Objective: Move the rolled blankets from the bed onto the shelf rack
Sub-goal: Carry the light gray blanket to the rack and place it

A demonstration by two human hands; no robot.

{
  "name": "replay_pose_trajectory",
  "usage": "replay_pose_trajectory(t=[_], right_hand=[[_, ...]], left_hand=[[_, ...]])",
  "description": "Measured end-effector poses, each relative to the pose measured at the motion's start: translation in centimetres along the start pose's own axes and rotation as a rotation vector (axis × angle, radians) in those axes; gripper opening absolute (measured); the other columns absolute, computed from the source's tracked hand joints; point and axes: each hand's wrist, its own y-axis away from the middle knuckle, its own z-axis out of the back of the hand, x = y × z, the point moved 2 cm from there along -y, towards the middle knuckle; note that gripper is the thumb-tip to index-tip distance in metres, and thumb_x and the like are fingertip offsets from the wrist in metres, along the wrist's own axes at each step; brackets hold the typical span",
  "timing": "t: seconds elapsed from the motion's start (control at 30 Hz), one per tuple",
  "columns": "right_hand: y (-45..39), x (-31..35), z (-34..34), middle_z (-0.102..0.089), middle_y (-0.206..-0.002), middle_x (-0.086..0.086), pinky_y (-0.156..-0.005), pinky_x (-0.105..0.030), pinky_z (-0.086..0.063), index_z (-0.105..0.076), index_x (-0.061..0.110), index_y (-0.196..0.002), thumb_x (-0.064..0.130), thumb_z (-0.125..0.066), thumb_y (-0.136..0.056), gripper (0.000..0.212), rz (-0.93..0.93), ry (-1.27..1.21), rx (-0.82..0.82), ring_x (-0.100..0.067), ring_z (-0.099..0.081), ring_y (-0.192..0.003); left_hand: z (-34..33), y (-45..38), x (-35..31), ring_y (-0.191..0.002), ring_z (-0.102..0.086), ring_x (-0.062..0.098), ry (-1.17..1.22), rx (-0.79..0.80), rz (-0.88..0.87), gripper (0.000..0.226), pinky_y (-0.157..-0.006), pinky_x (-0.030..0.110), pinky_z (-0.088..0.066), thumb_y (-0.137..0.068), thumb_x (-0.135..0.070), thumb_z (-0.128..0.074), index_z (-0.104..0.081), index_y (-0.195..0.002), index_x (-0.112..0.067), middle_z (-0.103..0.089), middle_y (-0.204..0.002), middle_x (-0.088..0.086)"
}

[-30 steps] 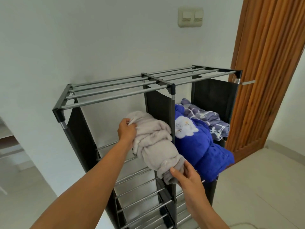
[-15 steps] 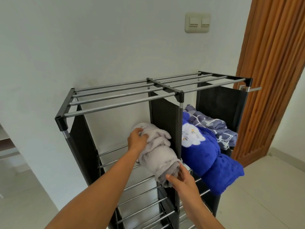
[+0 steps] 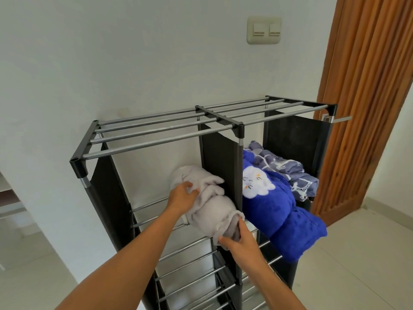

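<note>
A rolled light grey blanket (image 3: 212, 206) lies on the bars of the left compartment of the black shelf rack (image 3: 143, 139), against the middle divider. My left hand (image 3: 182, 196) grips its far, upper part. My right hand (image 3: 240, 239) pinches its near end, which sticks out past the front bars. In the right compartment lie a rolled bright blue blanket (image 3: 281, 211) with a white patch and, behind it, a grey-blue patterned blanket (image 3: 288, 171). The bed is out of view.
The rack stands against a white wall, with more bar shelves (image 3: 190, 271) below. A wooden door (image 3: 366, 90) with a metal handle (image 3: 337, 119) is just right of the rack. A light switch (image 3: 263, 30) sits on the wall above. Pale floor tiles (image 3: 362, 265) lie to the right.
Both hands have pushed the grey blanket deeper and lower into the left compartment, until it rests on the bars. The view has drifted down and closer.
</note>
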Motion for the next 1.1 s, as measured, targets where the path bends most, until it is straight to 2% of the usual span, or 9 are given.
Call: replay_pose_trajectory(t=[0.17, 0.27, 0.37, 0.53, 0.67, 0.73, 0.87, 0.97, 1.1], right_hand=[[-0.2, -1.4, 0.9, -0.043, -0.145, 0.009, -0.103, -0.026, -0.041, -0.023, 0.025, -0.150, 0.019, -0.072, -0.080, 0.086, 0.000, 0.050, 0.034, -0.010, -0.045, -0.130], [0.1, -1.8, 0.9, -0.041, -0.143, 0.012, -0.095, -0.020, -0.042, -0.021, 0.029, -0.149, 0.017, -0.069, -0.082, 0.083, 0.007, 0.041, 0.044, -0.007, -0.045, -0.125], [1.2, -2.3, 1.4, -0.045, -0.140, 0.008, -0.094, -0.025, -0.044, -0.021, 0.030, -0.148, 0.015, -0.067, -0.083, 0.081, -0.015, 0.009, 0.032, -0.005, -0.052, -0.114], [5.6, -5.5, 3.5, -0.055, -0.120, 0.000, -0.096, -0.041, -0.048, -0.026, 0.026, -0.146, 0.017, -0.063, -0.087, 0.070, -0.242, -0.072, -0.110, -0.016, -0.059, -0.101], [12.2, -8.7, 6.9, -0.062, -0.106, -0.006, -0.091, -0.040, -0.051, -0.042, 0.019, -0.131, 0.009, -0.060, -0.087, 0.049, -0.357, -0.106, -0.208, -0.023, -0.062, -0.099], [16.3, -9.9, 9.5, -0.065, -0.102, -0.008, -0.080, -0.033, -0.052, -0.050, 0.014, -0.124, 0.006, -0.059, -0.087, 0.039, -0.389, -0.158, -0.297, -0.023, -0.064, -0.094], [26.0, -12.6, 15.1, -0.068, -0.102, -0.010, -0.070, -0.027, -0.050, -0.057, 0.013, -0.114, 0.008, -0.062, -0.086, 0.028, -0.422, -0.301, -0.615, -0.022, -0.066, -0.086], [35.8, -14.5, 17.0, -0.067, -0.091, -0.007, -0.067, -0.026, -0.049, -0.058, 0.012, -0.106, 0.007, -0.062, -0.086, 0.021, -0.423, -0.409, -0.914, -0.018, -0.064, -0.074], [51.0, -16.1, 15.3, -0.066, -0.082, -0.003, -0.063, -0.024, -0.047, -0.059, 0.014, -0.097, 0.005, -0.059, -0.086, 0.014, -0.447, -0.524, -1.289, -0.016, -0.061, -0.069]], left_hand=[[-0.3, 0.7, 1.0, -0.134, -0.044, 0.030, -0.119, 0.079, -0.041, 0.050, -0.104, 0.029, -0.037, -0.099, -0.032, -0.044, -0.038, -0.145, -0.014, -0.044, -0.148, 0.015], [-0.5, 1.4, 0.7, -0.133, -0.044, 0.031, -0.137, 0.062, -0.054, 0.049, -0.103, 0.031, -0.038, -0.098, -0.027, -0.045, -0.039, -0.143, -0.009, -0.044, -0.147, 0.016], [-1.3, 3.1, 1.1, -0.124, -0.048, 0.034, -0.209, 0.027, -0.107, 0.049, -0.096, 0.035, -0.042, -0.094, -0.026, -0.051, -0.042, -0.137, -0.005, -0.045, -0.138, 0.019], [-3.1, 8.6, 2.1, -0.128, -0.042, 0.037, -0.236, -0.049, -0.114, 0.048, -0.105, 0.046, -0.040, -0.088, -0.024, -0.056, -0.045, -0.131, -0.006, -0.042, -0.137, 0.020], [-6.1, 15.8, 0.4, -0.139, -0.032, 0.033, -0.226, -0.124, -0.283, 0.036, -0.113, 0.043, -0.033, -0.089, -0.017, -0.059, -0.052, -0.124, -0.008, -0.030, -0.151, 0.017], [-9.1, 19.2, -0.9, -0.131, -0.043, 0.030, -0.170, 0.017, -0.382, 0.028, -0.107, 0.038, -0.038, -0.089, -0.015, -0.059, -0.056, -0.115, -0.007, -0.040, -0.143, 0.013], [-17.2, 25.8, -4.1, -0.099, -0.057, 0.019, -0.239, 0.652, -0.473, 0.029, -0.087, 0.024, -0.043, -0.089, -0.020, -0.062, -0.060, -0.116, -0.008, -0.057, -0.120, 0.010], [-23.0, 31.6, -5.8, -0.107, -0.061, 0.025, -0.352, 0.990, -0.524, 0.033, -0.087, 0.024, -0.046, -0.089, -0.029, -0.062, -0.061, -0.118, -0.013, -0.062, -0.122, 0.009], [-28.6, 42.8, -8.4, -0.116, -0.058, 0.024, -0.331, 1.219, -0.736, 0.032, -0.090, 0.022, -0.041, -0.090, -0.026, -0.062, -0.063, -0.117, -0.008, -0.063, -0.123, 0.008]])
